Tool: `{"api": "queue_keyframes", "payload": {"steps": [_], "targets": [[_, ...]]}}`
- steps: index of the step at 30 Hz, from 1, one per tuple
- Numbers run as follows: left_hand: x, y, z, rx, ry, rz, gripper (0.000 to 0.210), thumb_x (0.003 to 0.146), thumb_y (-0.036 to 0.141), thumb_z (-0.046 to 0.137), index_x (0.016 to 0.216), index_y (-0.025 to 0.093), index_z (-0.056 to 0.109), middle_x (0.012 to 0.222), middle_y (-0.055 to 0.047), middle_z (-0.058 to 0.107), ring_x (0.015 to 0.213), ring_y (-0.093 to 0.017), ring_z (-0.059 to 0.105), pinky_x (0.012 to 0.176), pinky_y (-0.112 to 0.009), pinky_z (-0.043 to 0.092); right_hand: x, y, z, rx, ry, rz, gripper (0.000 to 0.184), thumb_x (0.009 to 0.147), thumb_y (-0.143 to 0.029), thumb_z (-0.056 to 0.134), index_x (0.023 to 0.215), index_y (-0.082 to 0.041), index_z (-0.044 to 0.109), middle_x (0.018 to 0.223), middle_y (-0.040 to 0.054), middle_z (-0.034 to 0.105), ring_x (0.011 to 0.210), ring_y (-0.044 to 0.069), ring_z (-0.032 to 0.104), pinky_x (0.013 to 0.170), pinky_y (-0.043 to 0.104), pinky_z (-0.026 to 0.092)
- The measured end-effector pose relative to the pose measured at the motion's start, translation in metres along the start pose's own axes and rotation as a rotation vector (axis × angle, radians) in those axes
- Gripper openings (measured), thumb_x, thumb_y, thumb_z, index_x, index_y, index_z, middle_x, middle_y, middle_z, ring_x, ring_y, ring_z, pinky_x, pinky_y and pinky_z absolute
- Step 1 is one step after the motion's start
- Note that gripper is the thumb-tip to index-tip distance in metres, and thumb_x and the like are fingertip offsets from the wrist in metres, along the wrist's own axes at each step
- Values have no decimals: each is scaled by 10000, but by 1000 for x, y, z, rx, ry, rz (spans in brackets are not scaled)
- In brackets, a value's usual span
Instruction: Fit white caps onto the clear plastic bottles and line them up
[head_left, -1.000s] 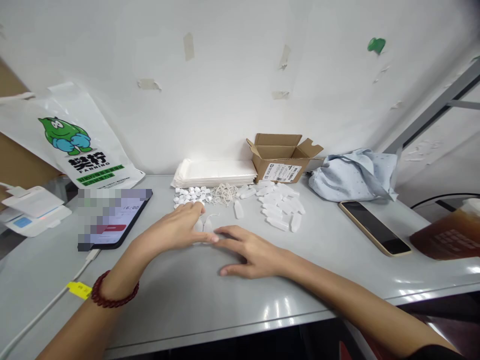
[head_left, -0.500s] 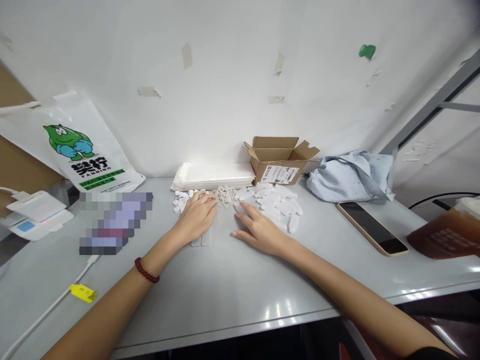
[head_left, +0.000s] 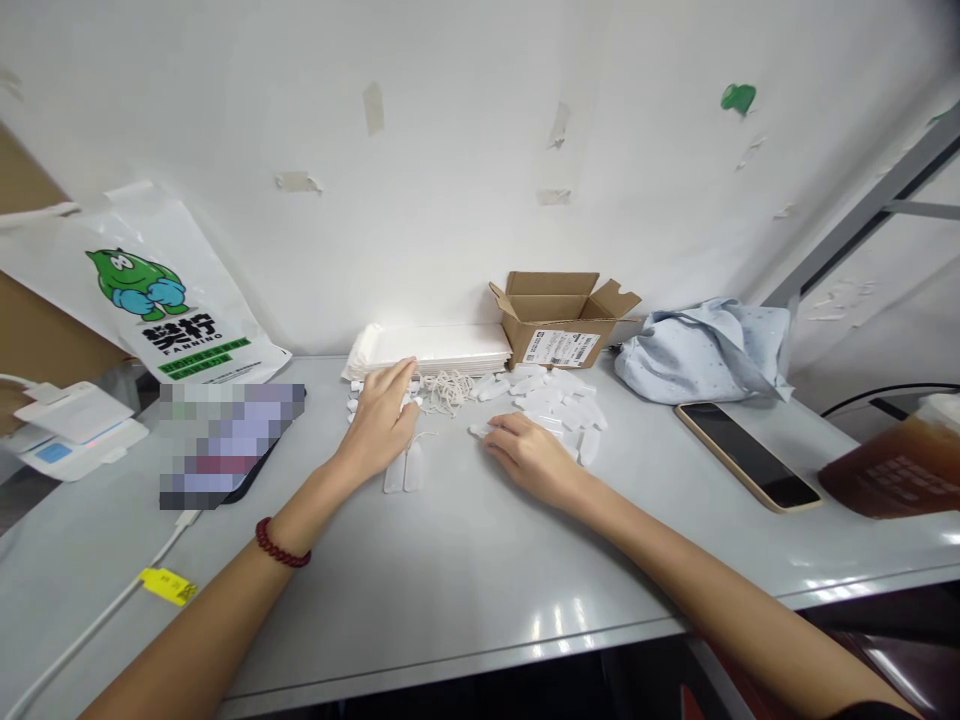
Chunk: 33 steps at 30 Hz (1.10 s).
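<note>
My left hand [head_left: 379, 420] hovers at the heap of small white caps [head_left: 352, 408], its fingers stretched out and thumb apart. The heap is partly hidden behind it. Beside its wrist, two flat translucent plastic pieces [head_left: 412, 468] lie side by side, with a thin string at one. Fingers closed, my right hand [head_left: 532, 455] grips a small translucent plastic piece whose end [head_left: 478, 431] pokes out to the left. Behind that hand spreads a pile of similar pieces [head_left: 559, 400]. A tangle of white strings [head_left: 448, 392] sits between the two heaps.
At the wall are a stack of white sleeves [head_left: 442, 345], an open cardboard box [head_left: 559, 345] and a pale blue cloth bag [head_left: 697, 350]. To the right lie a phone [head_left: 746, 455] and a drink cup [head_left: 885, 465]. A pixelated device [head_left: 232, 450] and charging cable [head_left: 97, 620] are left.
My right hand has closed on a translucent piece and drawn slightly back from the pile. My left hand has shifted a little left, its fingers lifted, uncovering more of the two flat pieces.
</note>
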<state>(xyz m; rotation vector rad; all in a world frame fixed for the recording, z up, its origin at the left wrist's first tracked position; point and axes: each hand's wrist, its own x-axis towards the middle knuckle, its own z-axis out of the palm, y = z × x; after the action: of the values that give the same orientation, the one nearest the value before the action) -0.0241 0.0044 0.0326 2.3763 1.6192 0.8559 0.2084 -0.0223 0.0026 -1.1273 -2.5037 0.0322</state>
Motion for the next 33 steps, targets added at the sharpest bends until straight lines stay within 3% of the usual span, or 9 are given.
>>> {"api": "queue_keyframes", "payload": {"steps": [4, 13, 23, 29, 33], "targets": [[-1, 4, -3, -17, 51, 12, 576, 838, 185, 332, 1408, 109, 296, 1467, -113, 336, 1338, -257, 257, 1102, -475, 258, 0, 0, -1, 35, 54, 0, 244, 902, -89, 382, 921, -146, 618, 994, 127, 629, 917, 205, 592, 754, 317, 505], [-3, 3, -1, -29, -35, 8, 541, 803, 186, 365, 1336, 108, 423, 1384, -112, 455, 1285, -273, 340, 1037, -469, 359, -2, -6, -5, 232, 154, 95, 157, 905, -169, 405, 1032, -179, 496, 955, 97, 633, 747, 179, 607, 658, 309, 487], [-26, 40, 9, -120, -98, 282, 550, 803, 114, 386, 1349, 166, 420, 1366, -98, 473, 1277, -257, 372, 1059, -504, 344, -4, -20, -5, 409, 248, 95, 296, 908, -242, 435, 1199, -197, 407, 1093, 126, 620, 942, 221, 638, 790, 389, 530], [-32, 49, 8, -153, -101, 293, 526, 824, 123, 387, 1348, 163, 422, 1378, -101, 463, 1282, -249, 383, 1083, -498, 324, -3, -18, -3, 368, 274, 114, 330, 907, -236, 428, 1233, -180, 416, 1085, 125, 635, 915, 214, 643, 767, 373, 543], [-31, 48, 6, -153, -61, 268, 518, 827, 123, 381, 1341, 171, 431, 1361, -105, 478, 1269, -247, 411, 1045, -477, 385, -3, -18, -3, 364, 291, 126, 357, 907, -232, 431, 1261, -187, 412, 1114, 130, 625, 942, 219, 637, 785, 382, 537]]}}
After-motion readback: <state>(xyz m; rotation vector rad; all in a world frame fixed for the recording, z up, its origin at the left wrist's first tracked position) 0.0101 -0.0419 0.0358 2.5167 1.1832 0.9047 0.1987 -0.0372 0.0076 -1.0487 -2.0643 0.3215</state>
